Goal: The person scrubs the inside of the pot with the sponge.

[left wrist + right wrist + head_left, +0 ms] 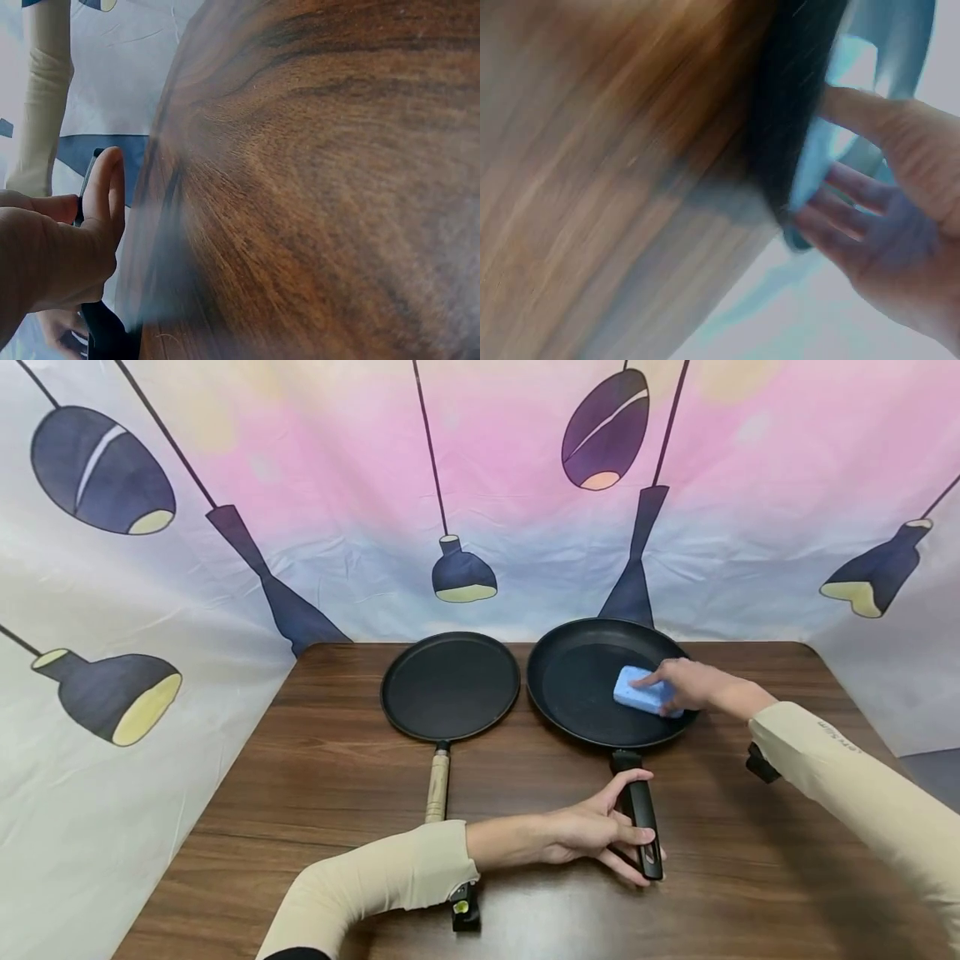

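A deep black frying pan (573, 681) sits at the right of the table, its black handle (643, 806) pointing toward me. My left hand (585, 833) grips that handle, thumb over the top and other fingers beneath or beside it. Inside the pan, against the right half of its base, my right hand (693, 683) holds a light blue sponge (633, 691). From the right wrist, the pan's dark outer wall (795, 112) hides part of the sponge and fingertips. The left wrist view shows my left hand (60, 247) around the handle, partly out of frame.
Left of the frying pan lies a flat black crepe pan (450, 685) with a wooden handle (437, 785), partly behind my left forearm. Both pans stand on a brown wooden table (300, 777). A printed cloth (352, 485) hangs behind the table's far edge.
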Available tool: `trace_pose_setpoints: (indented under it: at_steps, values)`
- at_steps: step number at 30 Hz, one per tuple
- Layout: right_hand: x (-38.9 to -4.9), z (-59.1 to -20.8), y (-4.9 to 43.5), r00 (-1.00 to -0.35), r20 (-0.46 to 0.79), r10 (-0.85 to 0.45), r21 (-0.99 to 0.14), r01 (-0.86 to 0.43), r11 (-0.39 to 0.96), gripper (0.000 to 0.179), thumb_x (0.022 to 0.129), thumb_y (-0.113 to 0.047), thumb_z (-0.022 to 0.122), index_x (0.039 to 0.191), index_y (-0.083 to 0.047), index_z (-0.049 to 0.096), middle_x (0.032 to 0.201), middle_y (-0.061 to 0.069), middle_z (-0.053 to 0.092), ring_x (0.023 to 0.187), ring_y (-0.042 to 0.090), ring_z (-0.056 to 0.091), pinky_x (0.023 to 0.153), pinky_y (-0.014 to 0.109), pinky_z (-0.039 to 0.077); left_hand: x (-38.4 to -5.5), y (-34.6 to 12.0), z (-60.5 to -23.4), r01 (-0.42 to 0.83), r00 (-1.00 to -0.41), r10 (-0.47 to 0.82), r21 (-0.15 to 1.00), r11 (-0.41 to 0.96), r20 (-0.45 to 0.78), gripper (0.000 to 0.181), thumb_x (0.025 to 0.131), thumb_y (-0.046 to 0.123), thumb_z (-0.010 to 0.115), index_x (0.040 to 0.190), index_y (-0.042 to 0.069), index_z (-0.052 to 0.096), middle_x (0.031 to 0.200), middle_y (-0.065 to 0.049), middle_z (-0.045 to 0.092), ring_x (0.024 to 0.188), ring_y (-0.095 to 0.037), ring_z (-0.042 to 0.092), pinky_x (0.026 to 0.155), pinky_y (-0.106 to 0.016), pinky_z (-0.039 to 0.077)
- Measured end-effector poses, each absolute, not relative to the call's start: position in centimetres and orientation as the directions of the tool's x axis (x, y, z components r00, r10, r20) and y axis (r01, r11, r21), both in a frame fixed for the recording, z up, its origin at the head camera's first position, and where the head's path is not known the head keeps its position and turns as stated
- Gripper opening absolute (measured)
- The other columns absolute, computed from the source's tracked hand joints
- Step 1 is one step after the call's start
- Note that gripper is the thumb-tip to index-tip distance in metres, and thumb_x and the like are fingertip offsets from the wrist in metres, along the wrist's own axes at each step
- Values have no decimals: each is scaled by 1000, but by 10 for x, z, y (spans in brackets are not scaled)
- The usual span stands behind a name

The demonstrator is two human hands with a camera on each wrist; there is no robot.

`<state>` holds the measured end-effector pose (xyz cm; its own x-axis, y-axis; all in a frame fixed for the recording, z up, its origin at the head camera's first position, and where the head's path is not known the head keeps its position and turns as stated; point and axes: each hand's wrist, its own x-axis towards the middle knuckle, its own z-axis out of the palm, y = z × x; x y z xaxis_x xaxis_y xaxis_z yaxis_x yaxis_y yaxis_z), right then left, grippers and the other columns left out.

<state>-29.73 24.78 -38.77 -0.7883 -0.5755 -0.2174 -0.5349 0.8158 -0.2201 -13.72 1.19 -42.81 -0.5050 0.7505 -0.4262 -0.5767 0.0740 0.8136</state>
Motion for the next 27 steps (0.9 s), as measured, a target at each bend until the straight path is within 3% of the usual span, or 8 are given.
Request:
trace_pose_setpoints:
  at_steps: [4, 9, 13, 16, 19, 23, 27]
  values:
    - [-316, -396, 248, -858, -195, -475, -132, -457, 880, 62, 91, -16, 78, 147, -9, 54, 115, 31, 60, 87, 30, 57, 66, 39, 49, -136, 10, -429, -594, -491, 754, 801, 78, -437, 70, 104, -1, 54, 149, 46, 30, 114, -28, 69, 118, -57, 61, 95, -64, 56]
    - [-340, -398, 231, -885, -217, -411, -97, -400, 911, 63, 97, -19, 70, 153, -5, 44, 133, 40, 53, 111, 44, 57, 82, 52, 52, -136, 8, -430, -595, -474, 769, 800, 79, -428, 70, 105, 2, 53, 150, 48, 28, 121, -34, 66, 121, -58, 59, 96, -63, 56]
    - [-352, -399, 212, -861, -178, -476, -107, -464, 879, 61, 97, -11, 69, 153, -5, 45, 136, 40, 51, 117, 48, 56, 89, 55, 53, -136, 6, -431, -603, -461, 774, 793, 86, -434, 70, 105, 2, 53, 149, 50, 27, 119, -31, 67, 121, -59, 58, 96, -64, 55]
    - [-352, -403, 193, -807, -124, -577, -160, -558, 814, 59, 95, -2, 70, 150, -8, 49, 141, 39, 49, 122, 51, 54, 93, 56, 55, -136, 6, -431, -617, -446, 774, 781, 99, -450, 69, 105, 2, 53, 149, 50, 28, 115, -25, 69, 123, -57, 58, 99, -65, 53]
    - [-349, -406, 174, -746, -80, -661, -173, -643, 746, 58, 93, 2, 71, 147, -12, 55, 145, 36, 47, 130, 52, 49, 101, 61, 51, -137, 6, -431, -619, -434, 776, 777, 112, -457, 68, 106, 3, 53, 148, 50, 29, 120, -31, 68, 124, -56, 58, 100, -65, 52]
    - [-348, -405, 160, -714, -50, -698, -93, -693, 715, 57, 93, 0, 72, 145, -19, 57, 147, 29, 47, 132, 48, 46, 106, 64, 44, -140, 6, -430, -617, -425, 786, 779, 111, -449, 67, 106, 3, 52, 148, 49, 27, 127, -34, 65, 126, -57, 56, 102, -64, 51]
    - [-357, -401, 165, -740, -37, -672, -22, -672, 740, 57, 94, 1, 70, 145, -20, 57, 149, 29, 45, 133, 48, 44, 108, 65, 41, -143, 3, -430, -625, -417, 797, 774, 98, -437, 68, 106, 2, 50, 147, 50, 26, 125, -26, 68, 128, -56, 54, 105, -66, 47]
